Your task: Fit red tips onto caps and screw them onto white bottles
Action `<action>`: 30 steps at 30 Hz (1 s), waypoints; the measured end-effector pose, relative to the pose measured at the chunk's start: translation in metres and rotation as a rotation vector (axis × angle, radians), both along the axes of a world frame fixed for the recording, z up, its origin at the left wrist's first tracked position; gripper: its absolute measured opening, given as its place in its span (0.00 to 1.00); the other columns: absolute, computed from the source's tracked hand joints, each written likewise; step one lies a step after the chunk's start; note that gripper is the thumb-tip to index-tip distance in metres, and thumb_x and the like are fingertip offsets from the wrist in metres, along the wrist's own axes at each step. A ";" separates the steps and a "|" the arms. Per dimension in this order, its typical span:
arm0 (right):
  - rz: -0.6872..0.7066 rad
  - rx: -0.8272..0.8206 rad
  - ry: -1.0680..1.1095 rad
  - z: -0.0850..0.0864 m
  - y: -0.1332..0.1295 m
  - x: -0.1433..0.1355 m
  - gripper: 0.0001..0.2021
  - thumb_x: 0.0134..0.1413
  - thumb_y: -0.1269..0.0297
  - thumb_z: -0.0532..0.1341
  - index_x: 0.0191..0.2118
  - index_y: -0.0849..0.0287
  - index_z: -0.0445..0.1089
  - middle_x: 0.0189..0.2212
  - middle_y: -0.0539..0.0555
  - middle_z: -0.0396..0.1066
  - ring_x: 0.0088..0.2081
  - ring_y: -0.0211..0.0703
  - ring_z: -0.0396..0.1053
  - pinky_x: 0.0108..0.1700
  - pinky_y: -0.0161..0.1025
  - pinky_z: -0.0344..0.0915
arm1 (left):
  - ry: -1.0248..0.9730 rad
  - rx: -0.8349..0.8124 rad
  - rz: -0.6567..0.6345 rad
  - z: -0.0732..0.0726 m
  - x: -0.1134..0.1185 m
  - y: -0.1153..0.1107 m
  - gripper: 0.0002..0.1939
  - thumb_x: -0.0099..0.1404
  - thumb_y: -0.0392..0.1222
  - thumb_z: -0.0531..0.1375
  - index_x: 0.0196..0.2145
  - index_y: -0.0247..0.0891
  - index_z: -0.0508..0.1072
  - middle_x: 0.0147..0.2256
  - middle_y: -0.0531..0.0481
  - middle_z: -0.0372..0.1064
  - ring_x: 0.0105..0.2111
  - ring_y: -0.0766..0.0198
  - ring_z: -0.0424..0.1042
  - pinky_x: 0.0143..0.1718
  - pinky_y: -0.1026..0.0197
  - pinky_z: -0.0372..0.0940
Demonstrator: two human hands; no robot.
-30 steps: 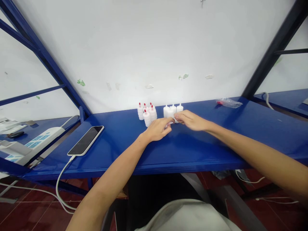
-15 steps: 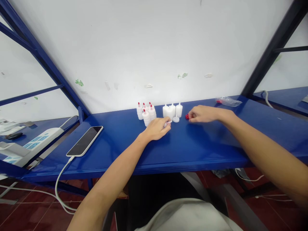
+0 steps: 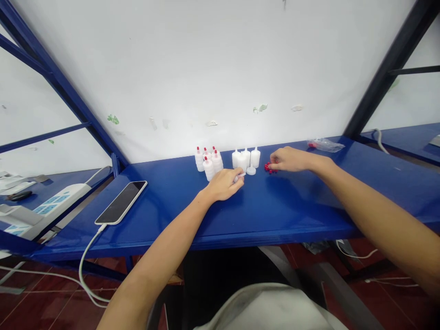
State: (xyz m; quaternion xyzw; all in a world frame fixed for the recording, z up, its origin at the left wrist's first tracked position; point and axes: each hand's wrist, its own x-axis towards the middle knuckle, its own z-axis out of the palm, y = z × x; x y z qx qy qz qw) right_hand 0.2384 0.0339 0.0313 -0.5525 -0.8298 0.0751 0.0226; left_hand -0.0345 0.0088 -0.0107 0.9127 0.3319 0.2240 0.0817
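In the middle of the table, my left hand (image 3: 226, 184) is closed round a small white squeeze bottle (image 3: 239, 177), held tilted with its nozzle towards the right. My right hand (image 3: 285, 159) has its fingertips drawn together at a small pile of red caps (image 3: 269, 167); whatever is between them is hidden. Several white bottles with red tips (image 3: 208, 168) stand upright behind my left hand. Right of these is a group of white bottles with bare nozzles (image 3: 255, 157). A loose white nozzle top or bottle (image 3: 251, 170) sits in front of that group.
A phone (image 3: 121, 202) with a charging cable lies on the blue table (image 3: 268, 220) at the left. A clear plastic bag (image 3: 325, 145) with something red in it rests at the back right. Blue metal posts flank the table, and a power strip (image 3: 51, 206) lies further left.
My right hand has shifted slightly up and away from me, uncovering more of the red caps. My left hand and its bottle have stayed in place.
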 end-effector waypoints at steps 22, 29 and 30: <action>0.377 0.038 0.616 -0.012 -0.039 -0.062 0.12 0.61 0.55 0.57 0.32 0.58 0.65 0.18 0.44 0.56 0.22 0.34 0.51 0.28 0.35 0.49 | -0.075 -0.071 0.051 -0.005 0.006 -0.006 0.15 0.67 0.46 0.54 0.50 0.40 0.63 0.29 0.53 0.67 0.28 0.59 0.67 0.32 0.59 0.58; 0.045 0.491 0.633 -0.011 -0.020 -0.047 0.06 0.51 0.64 0.55 0.26 0.58 0.63 0.27 0.52 0.66 0.28 0.40 0.61 0.33 0.39 0.56 | -0.259 -0.154 -0.014 -0.011 0.002 0.004 0.10 0.71 0.39 0.44 0.44 0.39 0.63 0.29 0.53 0.64 0.28 0.62 0.64 0.35 0.59 0.60; -0.001 0.523 0.577 -0.012 -0.017 -0.044 0.06 0.50 0.64 0.55 0.26 0.58 0.63 0.28 0.53 0.67 0.29 0.41 0.62 0.34 0.39 0.56 | -0.268 -0.156 -0.014 -0.012 0.002 0.006 0.10 0.70 0.38 0.44 0.40 0.38 0.63 0.29 0.52 0.64 0.29 0.63 0.64 0.35 0.59 0.60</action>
